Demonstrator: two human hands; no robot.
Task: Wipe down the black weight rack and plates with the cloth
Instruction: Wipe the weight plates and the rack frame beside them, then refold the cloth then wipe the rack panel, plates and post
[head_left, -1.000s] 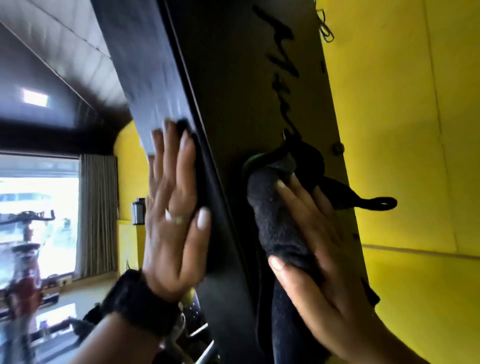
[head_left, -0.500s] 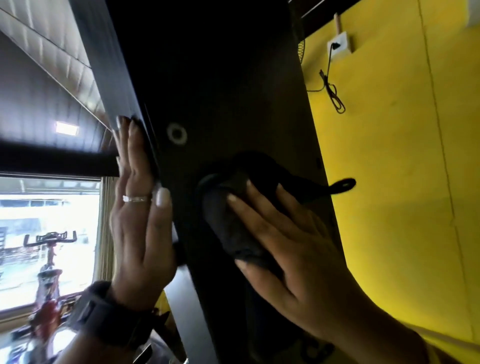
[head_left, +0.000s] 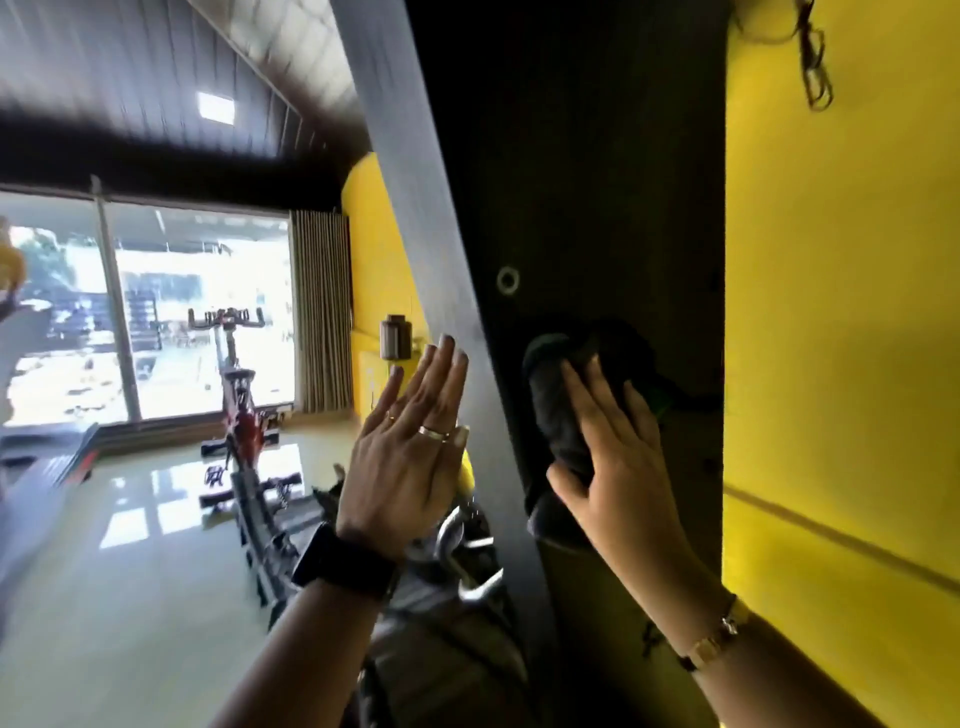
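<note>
The black weight rack upright (head_left: 582, 197) fills the middle of the view, its side face grey with reflected light. My right hand (head_left: 618, 457) presses a bunched black cloth (head_left: 558, 410) flat against the rack's dark front face, just below a small round hole (head_left: 507, 279). Its fingers lie straight over the cloth and the thumb sits along the cloth's lower edge. My left hand (head_left: 410, 452) is flat with straight fingers beside the rack's grey side face, fingertips at its edge. No weight plates are plainly visible.
A yellow wall (head_left: 841, 338) with a dangling cable (head_left: 813, 57) stands right behind the rack. To the left are a glossy floor (head_left: 130, 597), an exercise bike (head_left: 239, 426), a large window (head_left: 156, 312) and a curtain (head_left: 319, 312). Metal machine parts (head_left: 467, 561) sit below my left hand.
The view has swung down and left. My right hand keeps the cloth on the rack's front, now below the round hole. My left hand has slid outward to the rack's edge.
</note>
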